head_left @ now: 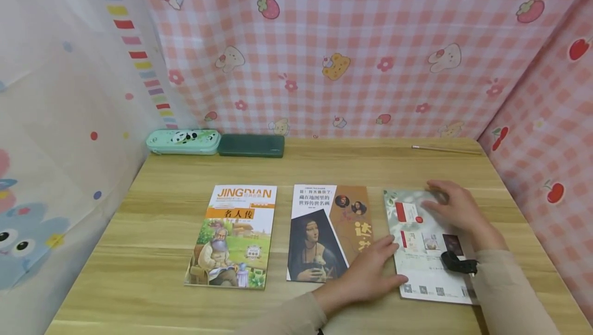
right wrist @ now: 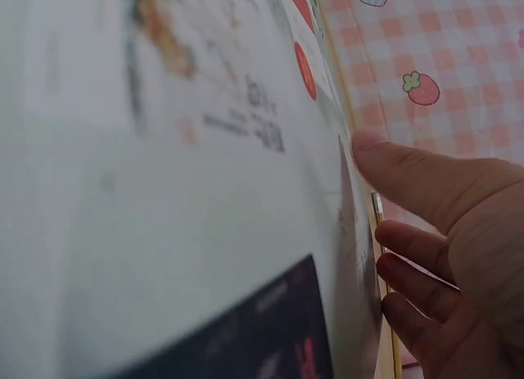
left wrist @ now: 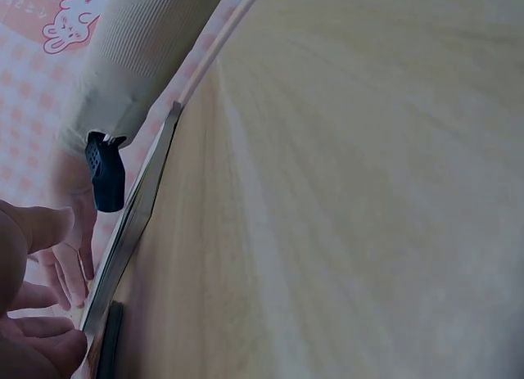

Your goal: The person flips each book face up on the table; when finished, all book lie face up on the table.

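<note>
A light grey-green book (head_left: 417, 268) lies on the right, its text-and-QR-code side up. My left hand (head_left: 370, 276) is at its left edge, fingers extended and thumb over the lower left corner. My right hand (head_left: 456, 209) is over its upper right part, with thumb and fingers spread near the edge in the right wrist view. Left of it lies a book with a portrait of a woman (head_left: 315, 247), its lower right partly hidden by my left hand. Farther left is a book with a seated bearded man (head_left: 231, 242) on its cover.
A mint pencil case (head_left: 182, 142) with a panda print and a dark green flat case (head_left: 251, 145) stand along the table's back edge. At the back right lies a thin pencil (head_left: 445, 150). Patterned cloths hang behind and at both sides of the wooden table (head_left: 139, 299).
</note>
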`<state>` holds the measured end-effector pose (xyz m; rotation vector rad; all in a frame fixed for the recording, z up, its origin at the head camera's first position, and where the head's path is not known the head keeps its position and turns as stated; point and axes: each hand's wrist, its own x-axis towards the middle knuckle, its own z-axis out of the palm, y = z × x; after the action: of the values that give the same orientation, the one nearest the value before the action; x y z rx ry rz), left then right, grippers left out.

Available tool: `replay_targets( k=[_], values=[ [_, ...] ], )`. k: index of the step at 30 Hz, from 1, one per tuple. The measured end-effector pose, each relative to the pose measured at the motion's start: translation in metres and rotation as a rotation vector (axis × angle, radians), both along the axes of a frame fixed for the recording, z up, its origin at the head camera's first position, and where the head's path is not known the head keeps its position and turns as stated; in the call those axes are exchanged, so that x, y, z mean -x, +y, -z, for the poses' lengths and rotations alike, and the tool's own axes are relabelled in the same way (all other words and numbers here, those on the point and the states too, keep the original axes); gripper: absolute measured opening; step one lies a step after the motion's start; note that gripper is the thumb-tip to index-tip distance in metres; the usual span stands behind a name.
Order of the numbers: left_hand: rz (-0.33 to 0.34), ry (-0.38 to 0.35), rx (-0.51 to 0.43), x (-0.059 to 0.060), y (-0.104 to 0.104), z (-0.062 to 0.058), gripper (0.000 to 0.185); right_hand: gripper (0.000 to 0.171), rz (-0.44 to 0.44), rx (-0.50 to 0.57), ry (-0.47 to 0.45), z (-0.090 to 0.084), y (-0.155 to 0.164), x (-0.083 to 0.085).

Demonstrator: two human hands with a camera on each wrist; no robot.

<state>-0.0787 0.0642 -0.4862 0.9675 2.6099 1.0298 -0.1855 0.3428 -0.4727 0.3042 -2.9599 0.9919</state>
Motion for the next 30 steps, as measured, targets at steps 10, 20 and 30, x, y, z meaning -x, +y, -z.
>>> replay_targets(
  k=[10,20,30],
  values=[
    [0.030,0.006,0.058,-0.003,0.008,-0.001,0.076,0.073,0.065,-0.008,-0.087,-0.002,0.009,-0.001],
    [0.055,0.026,0.141,-0.010,0.014,0.003,0.078,0.082,0.128,-0.057,-0.111,-0.002,0.019,-0.006],
    [0.027,0.025,0.144,-0.012,0.017,0.008,0.088,0.069,0.121,-0.049,-0.059,-0.004,0.031,-0.011]
  ],
)
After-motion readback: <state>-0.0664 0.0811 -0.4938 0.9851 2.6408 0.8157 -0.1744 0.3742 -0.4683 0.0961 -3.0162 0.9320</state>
